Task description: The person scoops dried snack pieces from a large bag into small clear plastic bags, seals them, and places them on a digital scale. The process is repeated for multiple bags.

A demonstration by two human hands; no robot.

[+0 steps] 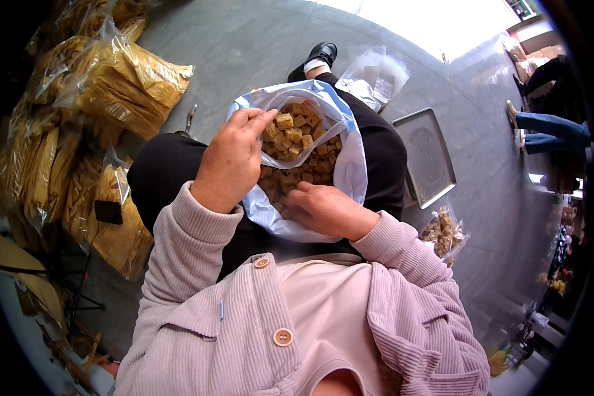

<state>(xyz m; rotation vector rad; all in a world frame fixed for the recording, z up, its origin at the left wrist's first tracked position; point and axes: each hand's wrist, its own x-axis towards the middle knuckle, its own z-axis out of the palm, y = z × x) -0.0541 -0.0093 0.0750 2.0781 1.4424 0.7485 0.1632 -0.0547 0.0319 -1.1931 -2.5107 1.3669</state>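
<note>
A large white-and-blue plastic bag [354, 173] stands open between my legs, filled with brown cubes [320, 163]. Inside its mouth is a smaller clear plastic bag [333, 134] holding more of these cubes. My left hand [234, 153] is closed on the left edge of the clear bag, its thumb side over the opening. Over the near part of the large bag, my right hand [330, 210] reaches down among the loose cubes. Its fingertips are blurred and partly hidden, so I cannot make out whether they grip anything.
Clear bags of yellowish-brown sheets [135, 82] are piled at left, with a dark phone [108, 212] on one. To the right lie a metal tray [425, 155], a filled clear bag [445, 232] and flat clear bags [376, 74]. A person's legs [551, 132] show at far right.
</note>
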